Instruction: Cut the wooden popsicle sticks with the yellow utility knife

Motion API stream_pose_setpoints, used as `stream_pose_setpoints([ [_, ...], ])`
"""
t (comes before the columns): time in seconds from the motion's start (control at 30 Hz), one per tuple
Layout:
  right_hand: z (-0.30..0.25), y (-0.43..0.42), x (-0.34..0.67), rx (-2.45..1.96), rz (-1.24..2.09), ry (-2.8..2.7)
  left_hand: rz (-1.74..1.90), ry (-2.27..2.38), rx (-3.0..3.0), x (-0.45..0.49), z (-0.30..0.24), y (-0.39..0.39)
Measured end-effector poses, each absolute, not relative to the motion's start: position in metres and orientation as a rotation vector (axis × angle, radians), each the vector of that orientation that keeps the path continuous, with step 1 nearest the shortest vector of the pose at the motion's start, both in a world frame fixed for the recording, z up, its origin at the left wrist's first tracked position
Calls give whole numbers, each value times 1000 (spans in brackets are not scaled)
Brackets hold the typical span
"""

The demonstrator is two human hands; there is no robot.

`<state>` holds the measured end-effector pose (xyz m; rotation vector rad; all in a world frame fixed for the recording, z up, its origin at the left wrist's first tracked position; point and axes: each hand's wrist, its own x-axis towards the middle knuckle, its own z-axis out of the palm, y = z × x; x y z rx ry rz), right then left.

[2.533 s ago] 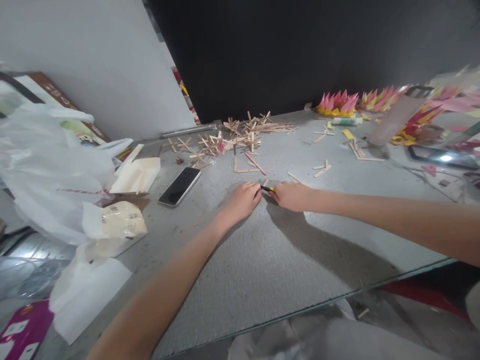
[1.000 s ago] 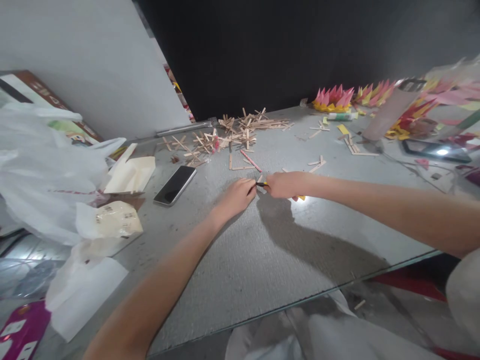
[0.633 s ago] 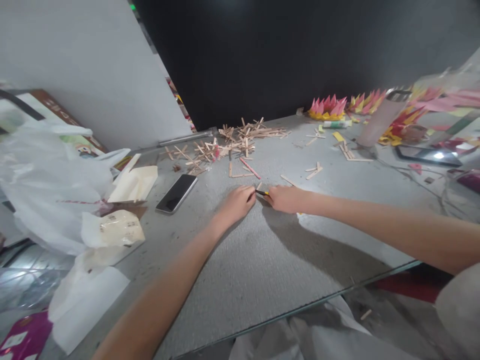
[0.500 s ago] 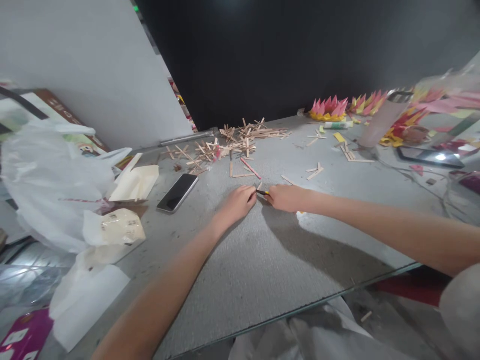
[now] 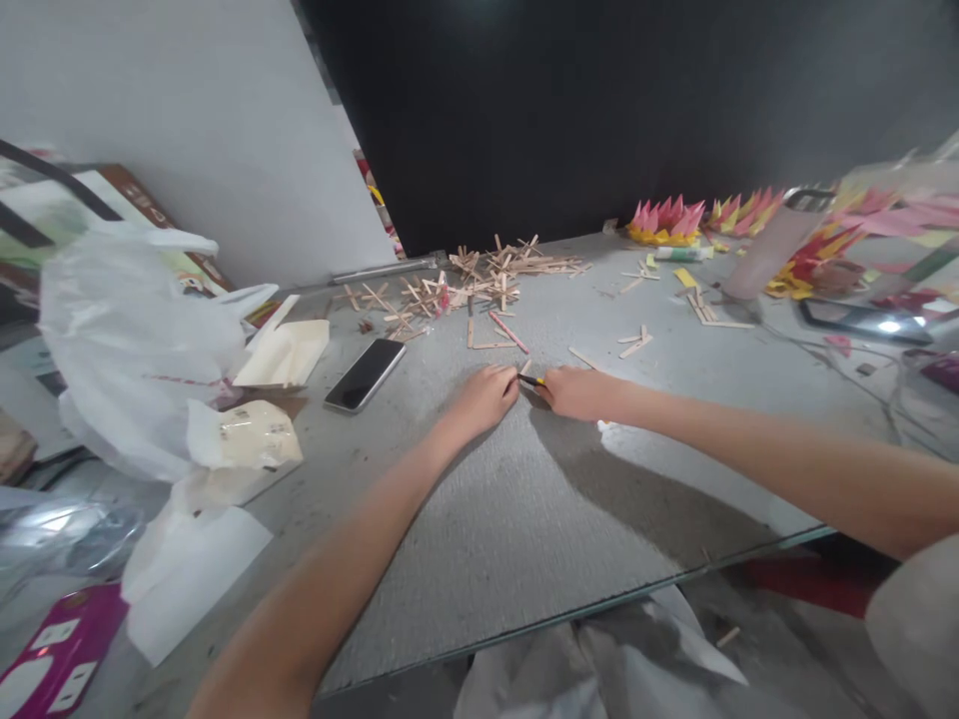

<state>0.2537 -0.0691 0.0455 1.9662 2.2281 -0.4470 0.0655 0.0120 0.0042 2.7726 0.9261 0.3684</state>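
In the middle of the grey table, my left hand is closed with its fingertips pressed low on the surface. A pale wooden craft stick pokes out just beyond its fingers, and most of it is hidden. My right hand is wrapped round a slim black-and-yellow tool. The tool's dark tip points left and meets the left fingertips at the stick. Ahead of the hands lie a pink striped stick and two craft sticks set in an L shape.
A heap of craft sticks lies at the back. On the left are a phone, a white plastic bag and a purple power strip. Pink paper flowers, a bottle and a tablet stand or lie at right.
The whole view has shifted slightly, so things appear a little further right. Both hands keep the same hold and place on the table.
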Motion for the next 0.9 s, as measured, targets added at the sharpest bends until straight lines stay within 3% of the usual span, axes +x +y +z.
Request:
stream_pose_setpoints([
  [0.27, 69, -52, 250, 1841, -596, 2144, 332, 858, 2905, 64, 3, 14],
  [0.6, 45, -65, 250, 1989, -511, 2183, 393, 1014, 2734, 65, 0, 9],
  [0.9, 83, -42, 258, 1803, -837, 2134, 358, 948, 2821, 64, 6, 4],
])
